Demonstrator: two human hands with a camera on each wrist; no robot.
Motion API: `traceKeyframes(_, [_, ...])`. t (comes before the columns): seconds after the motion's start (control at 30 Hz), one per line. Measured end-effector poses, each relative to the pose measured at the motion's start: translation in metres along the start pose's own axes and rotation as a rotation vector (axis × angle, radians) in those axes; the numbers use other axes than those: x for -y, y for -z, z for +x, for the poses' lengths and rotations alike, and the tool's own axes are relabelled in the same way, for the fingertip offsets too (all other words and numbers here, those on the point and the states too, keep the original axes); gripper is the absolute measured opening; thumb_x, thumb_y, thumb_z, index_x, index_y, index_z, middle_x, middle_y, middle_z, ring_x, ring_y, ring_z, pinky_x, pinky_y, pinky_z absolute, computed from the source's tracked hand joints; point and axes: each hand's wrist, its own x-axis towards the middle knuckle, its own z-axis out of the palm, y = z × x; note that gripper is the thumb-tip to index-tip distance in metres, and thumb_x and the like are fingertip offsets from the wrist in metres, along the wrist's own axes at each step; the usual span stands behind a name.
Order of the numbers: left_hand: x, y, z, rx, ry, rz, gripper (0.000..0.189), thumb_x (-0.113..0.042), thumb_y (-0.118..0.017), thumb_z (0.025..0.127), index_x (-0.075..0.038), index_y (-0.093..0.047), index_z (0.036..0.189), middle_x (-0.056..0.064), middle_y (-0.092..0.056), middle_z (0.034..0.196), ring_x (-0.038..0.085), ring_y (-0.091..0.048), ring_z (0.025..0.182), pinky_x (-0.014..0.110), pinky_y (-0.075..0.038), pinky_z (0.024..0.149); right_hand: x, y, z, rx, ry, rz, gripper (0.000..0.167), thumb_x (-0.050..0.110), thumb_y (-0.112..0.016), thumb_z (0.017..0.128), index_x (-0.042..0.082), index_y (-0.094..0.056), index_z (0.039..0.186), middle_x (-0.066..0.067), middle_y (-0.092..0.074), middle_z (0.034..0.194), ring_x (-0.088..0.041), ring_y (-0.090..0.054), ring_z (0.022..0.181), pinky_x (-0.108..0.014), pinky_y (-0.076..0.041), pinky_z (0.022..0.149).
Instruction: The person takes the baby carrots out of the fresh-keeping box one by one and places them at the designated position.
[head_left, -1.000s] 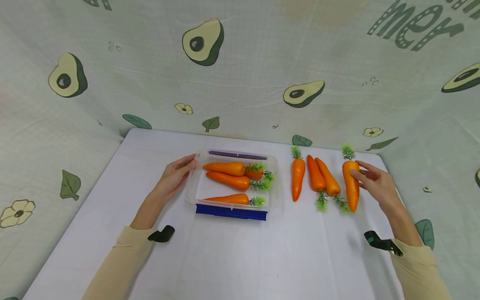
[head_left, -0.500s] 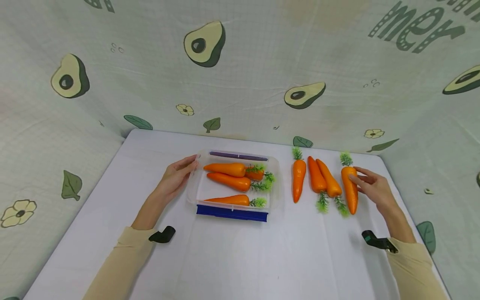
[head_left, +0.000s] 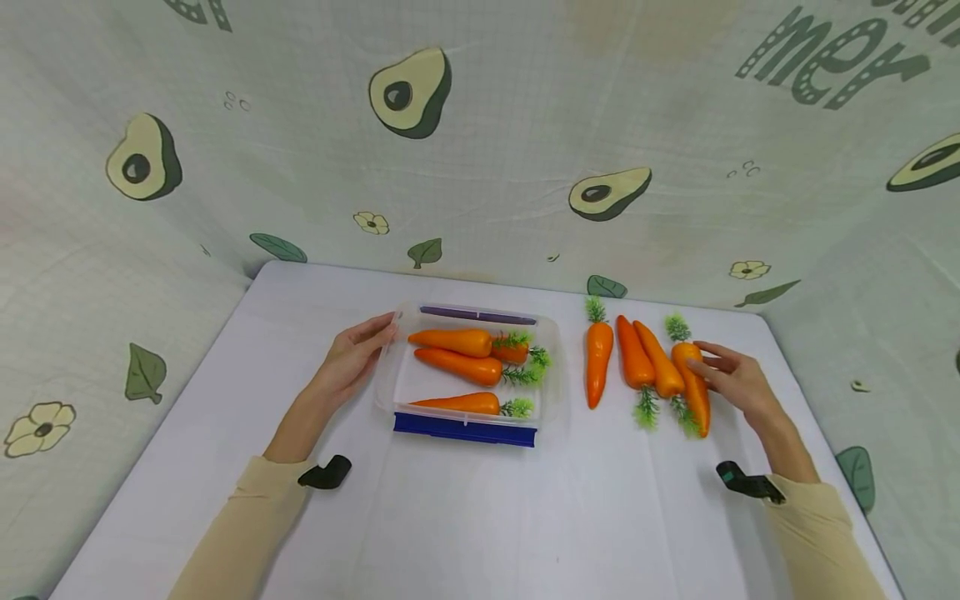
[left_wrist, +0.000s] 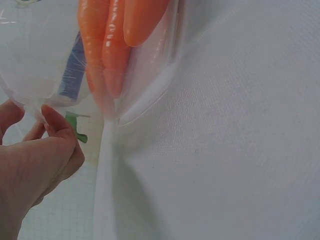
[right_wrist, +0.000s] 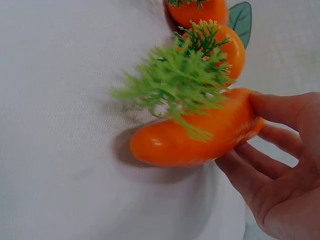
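Observation:
My left hand (head_left: 352, 354) pinches the left rim of a clear plastic container (head_left: 553, 337) between thumb and fingers, plain in the left wrist view too. Several toy carrots (head_left: 459, 367) with green tops lie inside it. My right hand (head_left: 738, 385) grips another carrot (head_left: 696, 392) near its thick top, thumb on one side and fingers on the other. In the right wrist view this carrot (right_wrist: 175, 145) slants close over the cloth, and a neighbour's leafy green top (right_wrist: 175, 80) overlaps it.
Right of the container stands a row: one carrot (head_left: 598, 367) leaves up, then two carrots (head_left: 662, 360) leaves down. A blue latch (head_left: 465, 429) hangs along the container's front. Avocado-print fabric (head_left: 510, 125) walls the white table (head_left: 465, 525) at back and sides.
My right hand has moved left and slightly toward me with its carrot, up against the two leaves-down carrots. My left hand stays on the container's rim.

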Motion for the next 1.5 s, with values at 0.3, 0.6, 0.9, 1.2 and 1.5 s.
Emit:
traceKeyframes(0.3, [0.001, -0.001, -0.001, -0.003, 0.006, 0.020, 0.056, -0.021, -0.060, 0.106, -0.007, -0.042, 0.157, 0.007, -0.038, 0.163, 0.012, -0.046, 0.132, 0.027, -0.033, 0.118, 0.001, -0.001, 0.002, 0.040, 0.003, -0.020, 0.076, 0.047, -0.055, 0.105, -0.003, -0.033, 0.158, -0.042, -0.039, 0.148, -0.051, -0.051, 0.126, -0.008, -0.051, 0.074])
traceKeyframes(0.6, [0.002, -0.002, -0.001, -0.011, 0.016, 0.019, 0.055, -0.023, -0.062, 0.105, -0.008, -0.045, 0.156, 0.006, -0.040, 0.162, 0.010, -0.048, 0.128, 0.027, -0.035, 0.118, -0.001, 0.002, -0.002, 0.044, 0.018, -0.063, 0.077, 0.049, -0.052, 0.106, -0.006, -0.032, 0.156, -0.042, -0.040, 0.148, -0.053, -0.050, 0.127, -0.063, -0.043, 0.107])
traceKeyframes(0.9, [0.000, -0.001, -0.002, 0.011, -0.002, 0.002, 0.057, -0.020, -0.061, 0.106, -0.004, -0.041, 0.157, 0.009, -0.037, 0.164, 0.015, -0.045, 0.135, 0.029, -0.032, 0.120, 0.004, 0.004, -0.009, -0.080, 0.052, -0.111, 0.067, 0.044, -0.055, 0.106, -0.008, -0.044, 0.148, -0.036, -0.048, 0.145, -0.054, -0.046, 0.130, -0.068, -0.042, 0.104])
traceKeyframes(1.2, [-0.002, -0.001, -0.002, 0.016, 0.003, 0.018, 0.059, -0.023, -0.062, 0.105, -0.005, -0.040, 0.157, 0.008, -0.035, 0.165, 0.012, -0.045, 0.133, 0.028, -0.031, 0.120, 0.023, 0.005, -0.017, -0.157, 0.149, -0.177, 0.052, 0.032, -0.057, 0.107, -0.009, -0.054, 0.139, -0.036, -0.059, 0.131, -0.052, -0.051, 0.121, -0.069, -0.044, 0.100])
traceKeyframes(1.5, [-0.001, 0.000, -0.001, 0.005, 0.007, 0.012, 0.057, -0.022, -0.061, 0.106, -0.006, -0.042, 0.157, 0.007, -0.037, 0.164, 0.011, -0.046, 0.133, 0.026, -0.033, 0.118, 0.044, 0.006, -0.021, -0.150, 0.238, -0.228, 0.045, 0.026, -0.059, 0.107, -0.010, -0.057, 0.135, -0.033, -0.063, 0.125, -0.048, -0.059, 0.114, -0.061, -0.050, 0.097])
